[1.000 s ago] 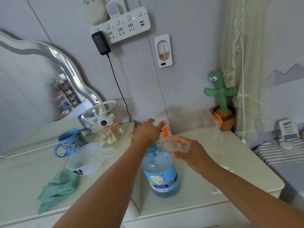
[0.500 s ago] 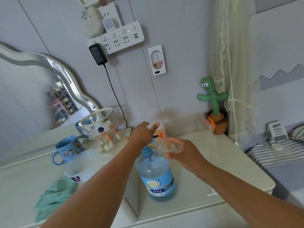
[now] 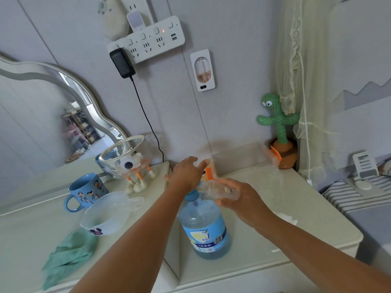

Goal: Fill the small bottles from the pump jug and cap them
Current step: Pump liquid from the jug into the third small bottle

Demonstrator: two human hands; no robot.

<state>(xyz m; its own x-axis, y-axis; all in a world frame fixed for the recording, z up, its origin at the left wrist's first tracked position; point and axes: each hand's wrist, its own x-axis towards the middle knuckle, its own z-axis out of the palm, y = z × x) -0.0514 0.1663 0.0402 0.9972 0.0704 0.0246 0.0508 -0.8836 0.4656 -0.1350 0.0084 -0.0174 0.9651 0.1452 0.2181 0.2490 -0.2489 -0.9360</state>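
Two bare hands meet above a pump jug (image 3: 204, 231) of pale blue liquid, which stands on a pale bench (image 3: 317, 218). The left hand (image 3: 186, 173) is palm down over the jug's top, its heel above the blue pump head (image 3: 193, 192). Its fingers are straight and spread, gripping nothing, and whether it presses the pump cannot be told. The right hand (image 3: 240, 200) wraps its fingers round a small clear bottle (image 3: 221, 190), tipped nearly on its side just beside the pump with its mouth toward it. The left hand hides whether spout and mouth line up. An orange piece (image 3: 208, 173) shows behind the left fingers; what it is cannot be told.

The step in hand is probably pumping liquid into this bottle. To do it well, bring the bottle more upright so liquid cannot run back out, and seat its mouth right under the spout. Then press straight down in slow, short strokes so the jug does not rock. Stop below the neck to leave room for the cap.
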